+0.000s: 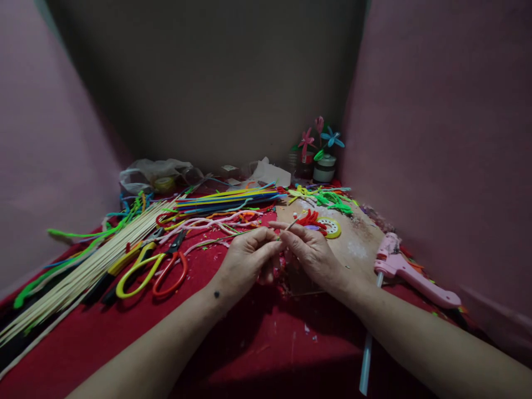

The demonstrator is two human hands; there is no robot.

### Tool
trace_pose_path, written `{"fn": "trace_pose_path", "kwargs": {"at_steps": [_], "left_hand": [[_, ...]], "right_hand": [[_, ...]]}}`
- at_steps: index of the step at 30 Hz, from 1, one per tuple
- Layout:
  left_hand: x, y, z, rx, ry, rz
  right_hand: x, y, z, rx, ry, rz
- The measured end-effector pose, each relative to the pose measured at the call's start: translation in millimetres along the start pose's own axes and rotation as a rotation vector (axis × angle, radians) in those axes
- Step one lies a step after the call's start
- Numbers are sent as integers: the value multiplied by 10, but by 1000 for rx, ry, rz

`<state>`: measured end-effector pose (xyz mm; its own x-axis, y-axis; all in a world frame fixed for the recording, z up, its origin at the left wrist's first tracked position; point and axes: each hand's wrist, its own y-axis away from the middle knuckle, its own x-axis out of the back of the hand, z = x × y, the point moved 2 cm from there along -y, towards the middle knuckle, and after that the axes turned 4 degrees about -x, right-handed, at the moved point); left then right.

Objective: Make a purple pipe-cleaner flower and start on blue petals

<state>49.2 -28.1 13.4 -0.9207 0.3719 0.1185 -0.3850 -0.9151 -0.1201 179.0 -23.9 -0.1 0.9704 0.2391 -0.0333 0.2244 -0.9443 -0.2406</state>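
Both hands are meeting above the red table [257, 343]: the left hand [246, 260] and right hand [311, 252] are pinching a thin wooden stick [294, 223], scissors [155, 270] lying left.

- Dim scene; light came from above, brightest on the left hand [245, 257], right hand [310, 252] and tan cardboard sheet [357, 244].
- Soft forearm shadows fell on the red table cloth [257, 343].
- Grey back wall [208, 83] was dark.
- Edges stretched wide-angle; corners soft.
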Motion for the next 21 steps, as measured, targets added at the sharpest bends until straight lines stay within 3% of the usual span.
{"fn": "trace_pose_path", "kwargs": {"at_steps": [4, 8, 18, 21], "left_hand": [[20, 24, 33, 27, 15, -2], [48, 27, 68, 38, 57, -1], [70, 26, 64, 25, 93, 14], [79, 21, 58, 14, 63, 41]], "right_hand": [[4, -19, 117, -131, -156, -141], [-8, -37, 154, -147, -328, -243], [41, -48, 125, -245, -310, -140], [32, -50, 121, -237, -340, -174]]}}
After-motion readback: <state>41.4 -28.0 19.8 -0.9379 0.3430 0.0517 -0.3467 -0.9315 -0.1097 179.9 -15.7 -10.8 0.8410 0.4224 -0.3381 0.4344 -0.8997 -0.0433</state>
